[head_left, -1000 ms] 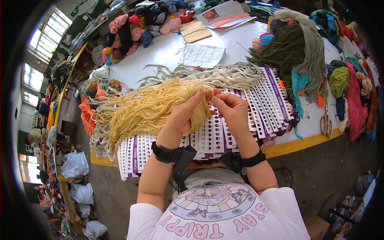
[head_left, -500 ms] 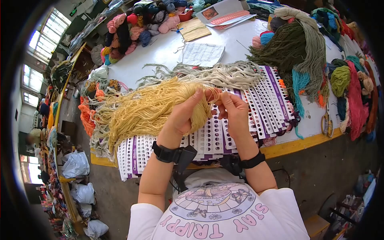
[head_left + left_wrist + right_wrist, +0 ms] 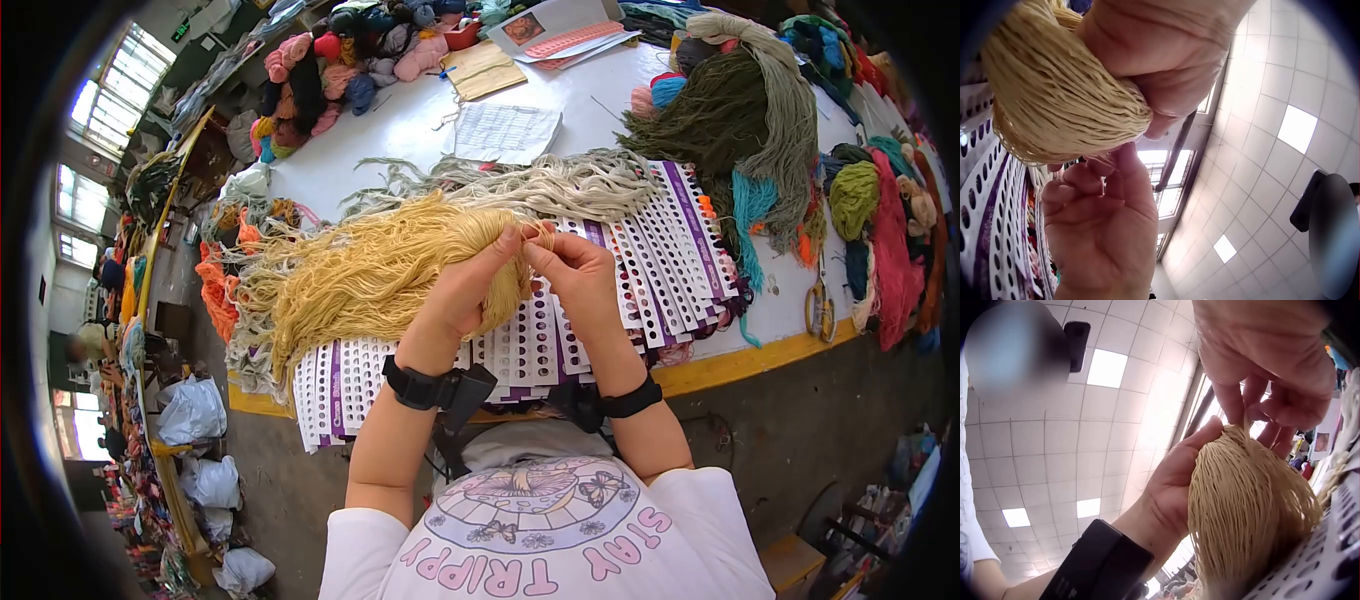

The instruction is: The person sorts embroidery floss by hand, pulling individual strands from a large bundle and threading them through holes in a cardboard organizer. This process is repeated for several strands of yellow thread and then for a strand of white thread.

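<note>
A thick hank of pale yellow yarn (image 3: pixel 370 270) lies across the table, its looped end raised toward the person. The left hand (image 3: pixel 468 285) grips that looped end, thumb on top and fingers around the far side. At the tip of the bundle the right hand (image 3: pixel 580 275) pinches a few yellow strands between thumb and fingers. In the left wrist view the yarn loops (image 3: pixel 1066 94) bulge below the left hand, with the right hand (image 3: pixel 1104 231) meeting them from below. The right wrist view shows the gathered yarn (image 3: pixel 1247 506) fanning down from both hands.
Under the yarn lie white and purple punched cards (image 3: pixel 650 270) in rows. Behind sits a grey-white hank (image 3: pixel 580 190); a dark green hank (image 3: pixel 710 130) lies to the right. Scissors (image 3: pixel 820 308) are near the right table edge. Written paper (image 3: pixel 505 133) and coloured yarn balls (image 3: pixel 330 75) lie farther back.
The right hand moved slightly out to the right with the strands, then came back in against the bundle. The left hand keeps its grip, and the yellow hank stays in place.
</note>
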The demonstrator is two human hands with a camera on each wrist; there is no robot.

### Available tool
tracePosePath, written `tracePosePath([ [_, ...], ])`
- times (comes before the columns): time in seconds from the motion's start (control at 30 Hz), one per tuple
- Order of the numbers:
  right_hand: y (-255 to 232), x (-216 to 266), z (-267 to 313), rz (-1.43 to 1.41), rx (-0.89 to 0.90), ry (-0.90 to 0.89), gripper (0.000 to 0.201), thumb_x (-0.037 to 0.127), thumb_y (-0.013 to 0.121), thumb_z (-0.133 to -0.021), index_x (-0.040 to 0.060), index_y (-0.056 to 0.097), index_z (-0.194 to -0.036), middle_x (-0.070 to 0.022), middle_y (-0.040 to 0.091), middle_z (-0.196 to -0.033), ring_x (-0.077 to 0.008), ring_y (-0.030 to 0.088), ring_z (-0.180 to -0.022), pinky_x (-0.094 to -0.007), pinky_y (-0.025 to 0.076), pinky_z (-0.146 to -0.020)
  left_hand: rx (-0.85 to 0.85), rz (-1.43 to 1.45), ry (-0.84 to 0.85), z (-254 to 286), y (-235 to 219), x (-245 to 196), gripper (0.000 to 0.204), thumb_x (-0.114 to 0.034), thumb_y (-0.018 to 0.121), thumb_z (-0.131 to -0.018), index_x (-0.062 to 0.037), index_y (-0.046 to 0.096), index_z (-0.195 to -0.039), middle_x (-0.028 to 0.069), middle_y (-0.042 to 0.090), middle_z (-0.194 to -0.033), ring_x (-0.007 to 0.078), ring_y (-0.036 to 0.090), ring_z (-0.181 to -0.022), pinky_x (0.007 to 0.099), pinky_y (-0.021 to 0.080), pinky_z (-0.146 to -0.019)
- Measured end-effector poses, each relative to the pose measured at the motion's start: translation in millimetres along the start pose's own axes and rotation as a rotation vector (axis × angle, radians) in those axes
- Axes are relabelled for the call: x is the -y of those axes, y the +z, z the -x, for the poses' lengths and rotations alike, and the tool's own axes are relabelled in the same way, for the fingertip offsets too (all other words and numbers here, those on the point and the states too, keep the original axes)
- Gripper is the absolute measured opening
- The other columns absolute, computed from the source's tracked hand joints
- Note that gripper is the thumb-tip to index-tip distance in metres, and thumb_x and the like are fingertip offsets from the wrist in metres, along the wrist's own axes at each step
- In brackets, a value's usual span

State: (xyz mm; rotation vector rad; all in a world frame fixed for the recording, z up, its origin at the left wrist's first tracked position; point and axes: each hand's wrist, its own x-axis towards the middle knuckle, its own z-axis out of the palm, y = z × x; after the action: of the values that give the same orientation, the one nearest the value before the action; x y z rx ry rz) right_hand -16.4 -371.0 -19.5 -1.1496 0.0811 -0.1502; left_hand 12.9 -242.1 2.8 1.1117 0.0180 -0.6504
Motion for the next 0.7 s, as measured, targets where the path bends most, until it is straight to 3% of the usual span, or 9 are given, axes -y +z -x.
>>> tracePosePath([
  [0.1, -5, 5, 1, 0.06, 0.002, 0.089, 0.008, 0.007, 0.063, -0.075, -0.0004, 0.062, -0.079, -0.0019, 0.059, -0.079, -0.0065, 0.053, -0.064, -0.0191, 0.043, -0.053, -0.001, 0.0, 0.011, -2, 1, -1, 0.037, -0.033, 0.051, -0.086, -0.0024, 0.053, -0.108, 0.0053, 0.057, -0.094, 0.0119, 0.055, -0.079, 0.0248, 0.048, -0.068],
  [0.3, -13, -11, -2, 0.279, -0.174, -0.33, 0.006, 0.007, 0.056, -0.079, 0.002, 0.059, -0.08, -0.0054, 0.054, -0.095, -0.0075, 0.051, -0.079, -0.0195, 0.042, -0.057, 0.014, -0.057, 0.193, -10, -12, -5, 0.033, -0.026, 0.051, -0.085, -0.002, 0.05, -0.109, 0.0054, 0.058, -0.088, 0.0147, 0.056, -0.079, 0.0305, 0.048, -0.07],
  [0.4, -53, 3, -5, -0.852, -0.067, 0.082, 0.016, 0.016, 0.048, -0.083, 0.0041, 0.057, -0.088, -0.0093, 0.056, -0.102, -0.0123, 0.054, -0.084, -0.0228, 0.044, -0.056, 0.053, 0.236, 0.439, -13, -66, -29, 0.035, -0.028, 0.05, -0.085, -0.0043, 0.049, -0.111, 0.0052, 0.056, -0.091, 0.0153, 0.055, -0.081, 0.0334, 0.047, -0.074],
  [0.43, -102, 2, -8, -0.907, 0.08, -0.016, 0.017, 0.015, 0.047, -0.083, 0.0015, 0.055, -0.089, -0.0119, 0.057, -0.094, -0.0126, 0.053, -0.073, -0.0231, 0.043, -0.055, 0.012, 0.333, 0.548, -10, -98, -44, 0.04, -0.028, 0.05, -0.084, -0.005, 0.046, -0.116, 0.0049, 0.055, -0.094, 0.016, 0.054, -0.085, 0.036, 0.046, -0.078],
  [0.47, -153, 20, -9, -0.953, 0.017, -0.082, 0.011, 0.009, 0.046, -0.08, 0.0005, 0.053, -0.079, -0.0106, 0.056, -0.08, -0.0132, 0.048, -0.062, -0.0228, 0.041, -0.054, 0.3, 0.517, 0.538, 7, -106, -69, 0.047, -0.026, 0.052, -0.084, -0.0063, 0.038, -0.125, 0.0017, 0.052, -0.097, 0.0144, 0.051, -0.09, 0.0365, 0.042, -0.083],
  [0.5, -208, 50, -4, -1.114, -0.178, -0.131, 0.008, 0.003, 0.047, -0.075, 0.0015, 0.048, -0.067, -0.0065, 0.048, -0.064, -0.0132, 0.043, -0.056, -0.0234, 0.04, -0.054, 0.322, 0.675, 0.606, 21, -121, -85, 0.055, -0.022, 0.054, -0.083, -0.0067, 0.031, -0.13, -0.0014, 0.05, -0.092, 0.0125, 0.05, -0.083, 0.0351, 0.041, -0.084],
  [0.6, -387, 116, 31, -0.525, -0.755, -0.693, 0.014, 0.004, 0.046, -0.074, 0.0066, 0.042, -0.06, -0.0001, 0.036, -0.052, -0.0101, 0.038, -0.05, -0.0253, 0.04, -0.053, 0.369, 0.613, 0.759, 39, -126, -105, 0.046, -0.017, 0.055, -0.082, -0.0065, 0.038, -0.124, -0.003, 0.048, -0.091, 0.0079, 0.048, -0.075, 0.0305, 0.038, -0.086],
  [0.63, -377, 146, 36, -0.382, -0.859, -0.846, 0.015, 0.007, 0.045, -0.077, 0.0083, 0.043, -0.063, 0.003, 0.033, -0.053, -0.007, 0.036, -0.047, -0.0243, 0.039, -0.052, 0.438, 0.607, 0.783, 39, -127, -103, 0.043, -0.015, 0.054, -0.083, -0.0064, 0.04, -0.122, -0.0031, 0.048, -0.091, 0.0073, 0.048, -0.077, 0.03, 0.038, -0.087],
  [0.7, -282, 150, -9, -0.078, -0.666, -0.575, 0.013, 0.013, 0.043, -0.084, 0.0104, 0.045, -0.071, 0.0046, 0.034, -0.057, -0.005, 0.034, -0.047, -0.0242, 0.039, -0.049, 0.171, 0.482, 0.632, 14, -98, -76, 0.024, -0.019, 0.052, -0.084, -0.007, 0.049, -0.104, -0.0016, 0.051, -0.087, 0.0037, 0.046, -0.074, 0.0202, 0.041, -0.07],
])
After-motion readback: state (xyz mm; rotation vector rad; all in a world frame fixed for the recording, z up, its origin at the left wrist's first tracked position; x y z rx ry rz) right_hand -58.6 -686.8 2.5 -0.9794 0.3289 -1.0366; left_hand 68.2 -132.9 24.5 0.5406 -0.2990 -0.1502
